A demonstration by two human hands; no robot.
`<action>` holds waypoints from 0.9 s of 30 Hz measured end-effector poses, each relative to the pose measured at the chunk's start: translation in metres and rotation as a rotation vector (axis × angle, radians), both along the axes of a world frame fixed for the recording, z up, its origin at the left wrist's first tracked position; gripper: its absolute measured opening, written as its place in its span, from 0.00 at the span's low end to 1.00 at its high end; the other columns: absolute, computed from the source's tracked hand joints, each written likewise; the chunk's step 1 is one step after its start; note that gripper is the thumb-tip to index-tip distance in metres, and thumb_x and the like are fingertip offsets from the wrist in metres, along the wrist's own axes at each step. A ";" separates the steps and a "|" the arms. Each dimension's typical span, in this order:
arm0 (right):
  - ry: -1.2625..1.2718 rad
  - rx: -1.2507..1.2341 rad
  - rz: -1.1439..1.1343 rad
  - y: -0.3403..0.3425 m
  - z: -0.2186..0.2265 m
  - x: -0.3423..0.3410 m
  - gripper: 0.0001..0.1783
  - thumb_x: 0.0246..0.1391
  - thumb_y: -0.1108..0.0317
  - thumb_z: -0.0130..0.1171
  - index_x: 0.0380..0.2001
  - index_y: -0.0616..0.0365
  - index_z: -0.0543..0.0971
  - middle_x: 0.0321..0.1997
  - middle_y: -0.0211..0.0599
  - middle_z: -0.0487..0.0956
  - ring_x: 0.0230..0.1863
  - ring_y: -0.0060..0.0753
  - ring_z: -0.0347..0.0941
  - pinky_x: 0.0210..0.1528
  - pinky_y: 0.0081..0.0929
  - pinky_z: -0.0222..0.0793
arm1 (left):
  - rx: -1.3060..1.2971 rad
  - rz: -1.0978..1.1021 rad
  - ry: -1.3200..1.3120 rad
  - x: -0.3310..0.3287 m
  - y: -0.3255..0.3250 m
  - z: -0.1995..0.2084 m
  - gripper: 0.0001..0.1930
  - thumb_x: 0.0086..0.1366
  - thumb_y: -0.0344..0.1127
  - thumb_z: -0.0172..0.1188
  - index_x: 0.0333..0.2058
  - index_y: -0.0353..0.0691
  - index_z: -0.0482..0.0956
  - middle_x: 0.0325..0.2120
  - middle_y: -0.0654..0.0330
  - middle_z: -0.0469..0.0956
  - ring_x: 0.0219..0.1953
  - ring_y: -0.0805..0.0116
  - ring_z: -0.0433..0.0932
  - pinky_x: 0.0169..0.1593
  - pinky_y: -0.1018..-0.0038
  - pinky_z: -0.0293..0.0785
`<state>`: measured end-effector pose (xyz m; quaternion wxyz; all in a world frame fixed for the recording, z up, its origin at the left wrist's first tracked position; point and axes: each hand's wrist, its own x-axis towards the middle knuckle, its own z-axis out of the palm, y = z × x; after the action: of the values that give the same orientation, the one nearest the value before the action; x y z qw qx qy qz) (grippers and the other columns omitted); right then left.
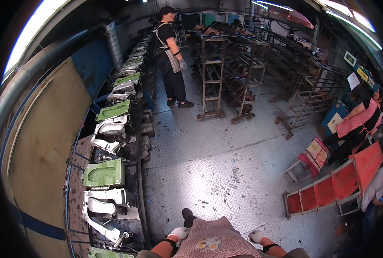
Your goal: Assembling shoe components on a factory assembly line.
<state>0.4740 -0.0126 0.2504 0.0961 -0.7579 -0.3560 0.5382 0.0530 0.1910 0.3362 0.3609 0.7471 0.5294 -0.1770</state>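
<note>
Left hand point(180, 233), white-gloved, at left side of checked apron point(217, 236); fingers look bent, cannot tell whether spread or pressed together. Right hand point(256, 236), likewise gloved, at apron's right side; fingers partly curled, closure cannot be told. Long bench point(142, 193) left of wearer: silver mould point(102, 207) with foot-shaped plate near bench's right edge, well apart from left hand; green mould point(103, 173) just beyond. Co-worker point(170, 47) upright beside bench's right edge, toward far end. Shoe racks point(212, 62) on metal floor point(208, 180).
</note>
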 end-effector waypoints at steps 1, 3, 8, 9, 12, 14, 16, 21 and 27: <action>0.000 -0.002 0.006 0.002 0.002 -0.002 0.18 0.52 0.57 0.55 0.35 0.60 0.83 0.27 0.36 0.84 0.25 0.28 0.80 0.31 0.29 0.76 | 0.008 0.005 -0.008 0.000 0.002 0.002 0.24 0.64 0.52 0.48 0.50 0.41 0.78 0.49 0.45 0.77 0.54 0.46 0.74 0.55 0.59 0.70; 0.089 -0.008 -0.166 -0.001 0.006 -0.010 0.14 0.52 0.59 0.57 0.33 0.60 0.82 0.26 0.34 0.81 0.23 0.27 0.75 0.26 0.27 0.72 | 0.007 0.018 0.008 -0.001 0.006 0.007 0.24 0.64 0.52 0.48 0.49 0.41 0.78 0.49 0.45 0.77 0.54 0.46 0.74 0.55 0.58 0.70; 0.093 -0.009 -0.122 0.010 0.021 -0.014 0.16 0.52 0.57 0.57 0.33 0.59 0.82 0.27 0.34 0.82 0.24 0.27 0.76 0.27 0.27 0.72 | -0.001 0.031 0.008 -0.005 0.014 0.017 0.24 0.64 0.52 0.48 0.48 0.41 0.78 0.49 0.46 0.77 0.54 0.46 0.74 0.55 0.58 0.70; 0.102 -0.012 -0.114 0.014 0.025 -0.014 0.16 0.52 0.57 0.57 0.33 0.59 0.82 0.27 0.34 0.82 0.24 0.27 0.76 0.27 0.27 0.72 | -0.007 0.035 0.006 -0.005 0.016 0.020 0.24 0.64 0.52 0.49 0.48 0.41 0.78 0.49 0.46 0.77 0.54 0.46 0.74 0.55 0.58 0.70; 0.077 -0.035 -0.034 0.030 0.038 -0.010 0.17 0.52 0.57 0.57 0.34 0.59 0.82 0.27 0.34 0.82 0.23 0.26 0.76 0.26 0.27 0.71 | -0.009 0.062 0.001 -0.007 0.021 0.027 0.23 0.64 0.51 0.50 0.49 0.42 0.78 0.49 0.46 0.77 0.54 0.47 0.74 0.55 0.58 0.70; 0.045 -0.053 0.044 0.042 0.044 -0.009 0.17 0.52 0.56 0.57 0.35 0.59 0.82 0.27 0.34 0.82 0.23 0.26 0.75 0.26 0.27 0.70 | -0.003 0.090 -0.001 -0.011 0.025 0.030 0.23 0.63 0.51 0.50 0.49 0.42 0.78 0.49 0.46 0.77 0.54 0.47 0.73 0.55 0.58 0.70; 0.024 -0.061 0.100 0.051 0.039 -0.004 0.19 0.52 0.55 0.57 0.38 0.60 0.82 0.27 0.34 0.81 0.23 0.27 0.74 0.25 0.29 0.69 | -0.026 0.087 -0.035 -0.013 0.031 0.030 0.23 0.63 0.50 0.51 0.51 0.44 0.78 0.50 0.46 0.77 0.55 0.47 0.73 0.56 0.59 0.69; 0.027 -0.043 0.152 0.088 0.053 -0.007 0.21 0.54 0.54 0.56 0.39 0.61 0.81 0.26 0.35 0.80 0.23 0.29 0.73 0.27 0.30 0.69 | -0.020 0.186 -0.051 -0.024 0.038 0.042 0.23 0.64 0.50 0.51 0.52 0.44 0.77 0.51 0.46 0.76 0.55 0.47 0.73 0.56 0.59 0.69; 0.083 -0.039 0.116 0.134 0.062 -0.002 0.18 0.55 0.55 0.55 0.37 0.58 0.83 0.24 0.35 0.81 0.21 0.30 0.75 0.25 0.30 0.71 | -0.003 0.282 -0.027 -0.022 0.067 0.052 0.23 0.63 0.51 0.51 0.51 0.44 0.77 0.50 0.47 0.76 0.55 0.47 0.73 0.55 0.59 0.70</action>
<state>0.4721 0.1217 0.3128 0.0646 -0.7147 -0.3842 0.5808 0.0306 0.2577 0.3883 0.3903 0.6672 0.6239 -0.1155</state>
